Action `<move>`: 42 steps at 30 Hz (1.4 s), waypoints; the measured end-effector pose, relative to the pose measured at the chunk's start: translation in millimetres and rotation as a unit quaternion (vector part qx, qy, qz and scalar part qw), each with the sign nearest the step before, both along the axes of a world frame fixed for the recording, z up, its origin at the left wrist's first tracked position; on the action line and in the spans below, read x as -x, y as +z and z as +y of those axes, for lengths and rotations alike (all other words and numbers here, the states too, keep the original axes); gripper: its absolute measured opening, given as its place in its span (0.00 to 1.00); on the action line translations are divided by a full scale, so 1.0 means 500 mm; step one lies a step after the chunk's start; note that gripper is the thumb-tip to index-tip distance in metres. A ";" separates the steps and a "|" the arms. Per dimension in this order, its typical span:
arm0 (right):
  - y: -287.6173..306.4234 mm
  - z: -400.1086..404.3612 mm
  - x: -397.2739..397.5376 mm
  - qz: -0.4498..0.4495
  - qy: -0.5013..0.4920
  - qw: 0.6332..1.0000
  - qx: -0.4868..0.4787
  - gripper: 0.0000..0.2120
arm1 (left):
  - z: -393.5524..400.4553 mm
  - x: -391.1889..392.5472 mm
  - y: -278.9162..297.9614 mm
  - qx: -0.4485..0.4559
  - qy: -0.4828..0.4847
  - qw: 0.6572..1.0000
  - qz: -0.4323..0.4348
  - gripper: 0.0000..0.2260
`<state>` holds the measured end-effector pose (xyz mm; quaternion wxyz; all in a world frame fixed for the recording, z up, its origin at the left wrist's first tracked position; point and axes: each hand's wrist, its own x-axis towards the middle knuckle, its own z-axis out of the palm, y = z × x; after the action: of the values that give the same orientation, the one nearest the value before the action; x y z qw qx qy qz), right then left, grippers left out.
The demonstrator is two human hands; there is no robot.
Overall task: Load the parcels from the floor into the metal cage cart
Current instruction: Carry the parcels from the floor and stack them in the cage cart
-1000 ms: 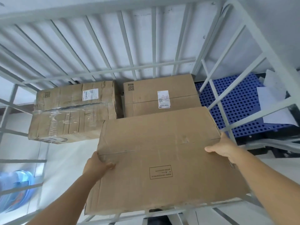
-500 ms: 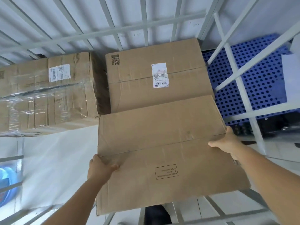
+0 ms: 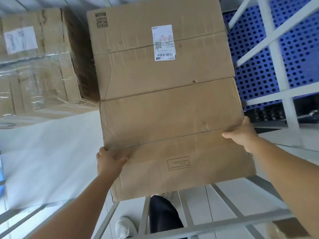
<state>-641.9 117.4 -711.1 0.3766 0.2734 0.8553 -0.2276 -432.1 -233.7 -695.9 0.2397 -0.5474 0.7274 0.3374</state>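
a: why grab the big cardboard box (image 3: 172, 131) by its two sides like that?

b: it's wide and flat, so one hand per side edge stops it twisting, i'd guess. left hand (image 3: 109, 161) is curled round the left edge, thumb on top. right hand (image 3: 241, 135) has its thumb on the top face at the right edge; the fingers go out of sight, so probably wrapped under it.

a: where is it, though?

b: inside the metal cage cart (image 3: 274, 54), over the white cart floor (image 3: 51, 152). its far edge meets the labelled box (image 3: 160, 49), and the near end sticks out over the front rail (image 3: 189, 226). can't tell if the bottom is resting yet.

a: and which way does it point?

b: long axis runs left to right, across the cart, parallel to the labelled box. printed stamp faces up, upside down to the wearer. top face looks tipped, near edge higher.

a: the one on the left?

b: plastic-wrapped box (image 3: 38, 66), sitting beside the labelled one. looks like they're filling the row in front.
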 end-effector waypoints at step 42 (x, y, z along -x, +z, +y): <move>0.766 -0.152 -0.258 0.221 0.373 0.898 -0.078 0.43 | 0.106 0.093 0.699 0.145 -0.576 0.780 0.197 0.33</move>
<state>-513.0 41.5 -328.3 0.2129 -0.0946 0.9708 -0.0577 -478.6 -180.4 -346.2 0.1584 0.0237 0.9789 0.1272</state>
